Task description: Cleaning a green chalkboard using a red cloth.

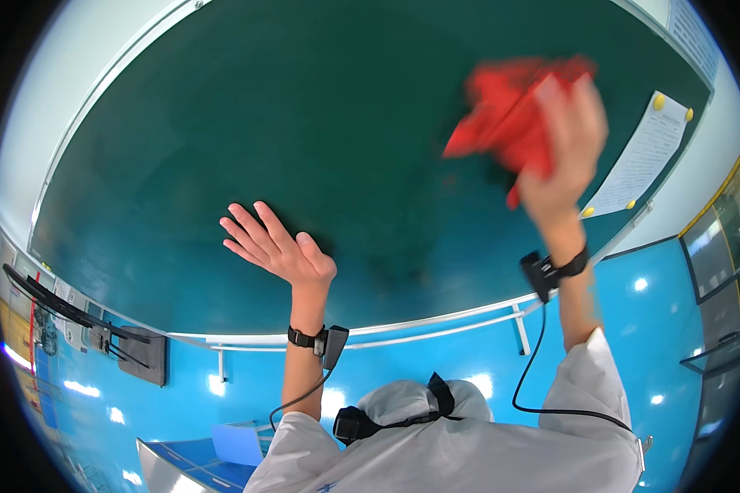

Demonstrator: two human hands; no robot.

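- Right hand (569, 148), upper right of the frame: fingers clamped on a red cloth; outline blurred.
- Red cloth (501, 111): upper right of the frame, bunched and creased, loose points reaching left and down from the grip. Pressed to the board or just off it: cannot tell.
- Left hand (281, 253), left of centre: holds nothing; fingers straight and slightly apart, pointing to the upper left. Contact with the board cannot be told.
- Green board (362, 131): behind both hands, filling the upper and middle frame.
- Paper sheet (643, 156): right of the cloth, tilted, round yellow magnets (659, 101) at its corners.
- White rail (403, 325): along the board's lower edge.
- Black wrist devices (335, 347): one strapped to each wrist, cables running down to the white sleeves (588, 382).
- Blue floor (436, 355): lower frame, glossy, with bright reflections.
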